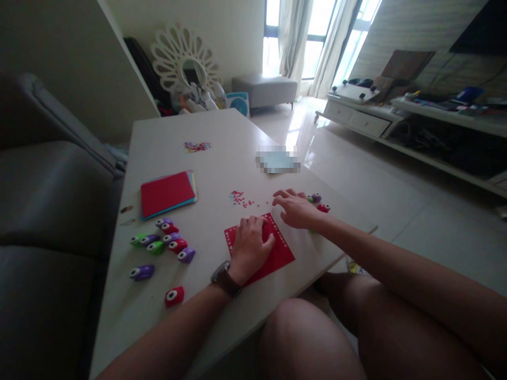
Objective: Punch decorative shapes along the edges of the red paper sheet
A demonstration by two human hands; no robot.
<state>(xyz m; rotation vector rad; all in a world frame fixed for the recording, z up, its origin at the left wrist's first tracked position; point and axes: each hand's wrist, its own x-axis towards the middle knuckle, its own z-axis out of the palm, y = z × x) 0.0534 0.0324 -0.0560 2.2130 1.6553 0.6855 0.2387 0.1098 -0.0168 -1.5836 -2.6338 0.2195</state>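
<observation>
My left hand (251,248), with a watch (225,276) on its wrist, lies on a red sheet of paper (279,258). Its fingers rest across the sheet's upper part. Rows of small punched holes run along the paper's edges. To the right, my right hand (293,207) has its fingers apart and a little bent, low over the table beside small red paper bits (240,199). I cannot tell whether its fingertips touch the tabletop. Just beyond that wrist are a purple and green craft punch (316,198) and a red craft punch (324,208), partly hidden by my arm.
On the table (214,311), several coloured craft punches (172,238) cluster at the left, with a red punch (175,296) nearer. Behind them is a stack of coloured paper (168,194). Colourful bits (197,146) lie farther back. A blurred pale-blue item (278,160) sits near the right edge.
</observation>
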